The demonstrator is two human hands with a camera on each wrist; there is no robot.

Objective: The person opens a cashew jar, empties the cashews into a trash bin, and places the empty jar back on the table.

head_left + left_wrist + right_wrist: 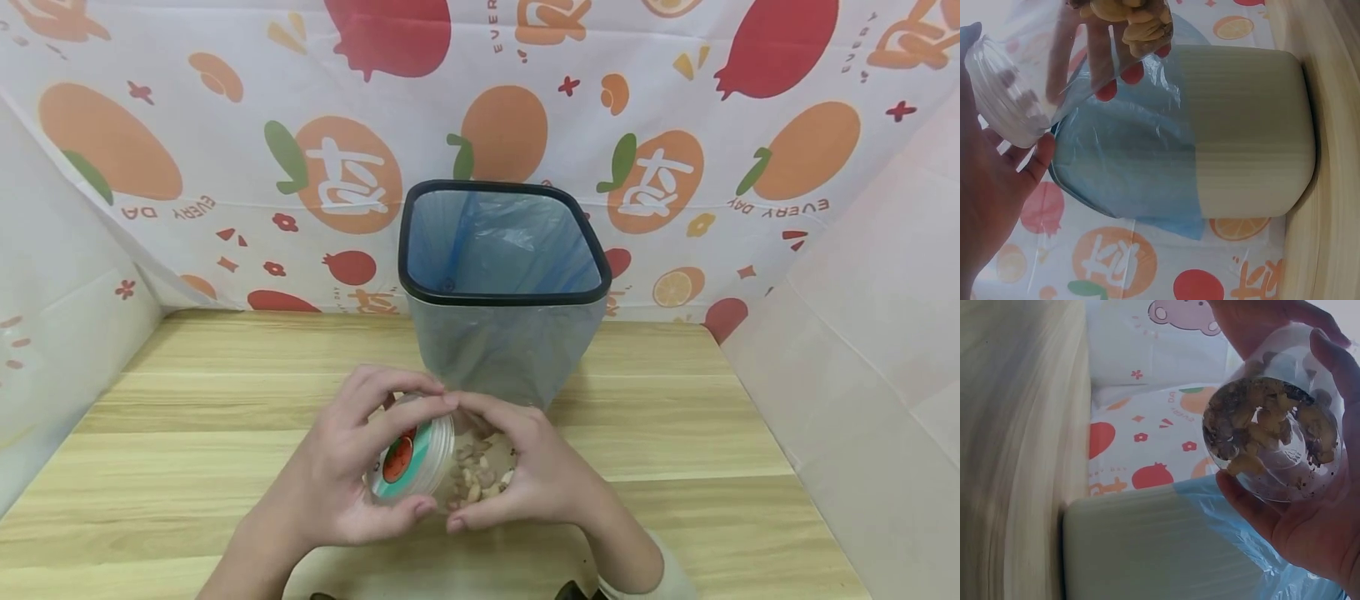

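Note:
A clear plastic jar (477, 477) with nuts (474, 485) in its lower part is held tilted over the table, in front of the bin. My left hand (341, 467) grips the jar's lid end, fingers and thumb curled round the clear lid (422, 457) with its green and orange label. My right hand (551, 475) holds the jar's body near its base. In the right wrist view, nuts and dark crumbs show through the round bottom of the jar (1275, 440). The lid sits on the jar's mouth in the left wrist view.
A pale ribbed bin (1247, 134) with a black rim (510, 298) stands behind the hands, lined with a translucent blue bag (510, 242). Under it lies a wood-grain table (225, 400). A fruit-print cloth (285, 258) hangs at the back, with white cloth at both sides.

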